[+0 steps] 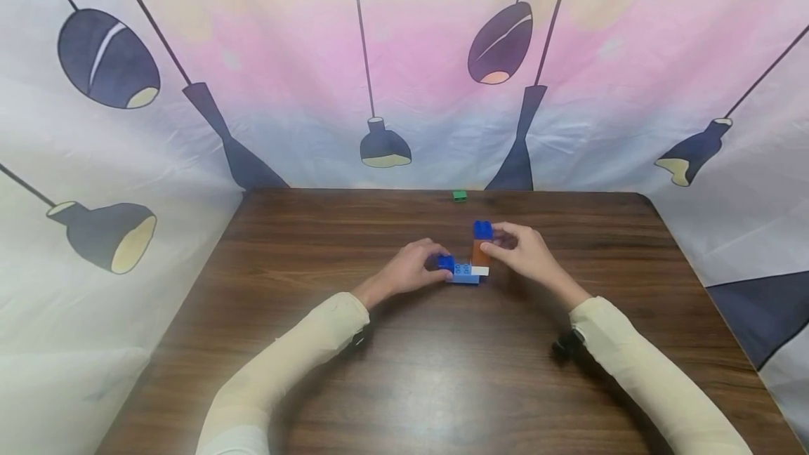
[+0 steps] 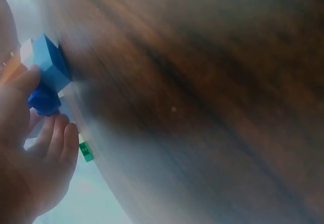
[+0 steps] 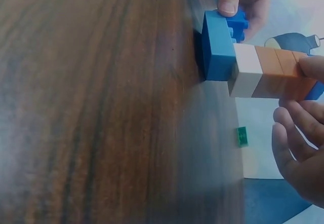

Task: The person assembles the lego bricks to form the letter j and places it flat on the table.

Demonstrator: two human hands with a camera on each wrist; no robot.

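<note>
A long light blue toy brick (image 1: pixel 464 279) lies near the table's middle with a dark blue brick (image 1: pixel 445 262) on its left end. My left hand (image 1: pixel 409 270) pinches that dark blue brick between thumb and fingers. At the other end stands a column: a white brick (image 3: pixel 247 71) lowest, several orange bricks (image 3: pixel 276 72) above it, another dark blue brick (image 1: pixel 483 230) on top. Thumb and fingers of my right hand (image 1: pixel 526 253) grip the orange part. The white brick juts past the light blue brick's right end; whether it is pressed fully down I cannot tell.
A small green brick (image 1: pixel 459 196) lies by the far edge of the brown wooden table (image 1: pixel 404 357). Behind the table hangs a cloth (image 1: pixel 284 90) printed with lamps, which also runs along both sides.
</note>
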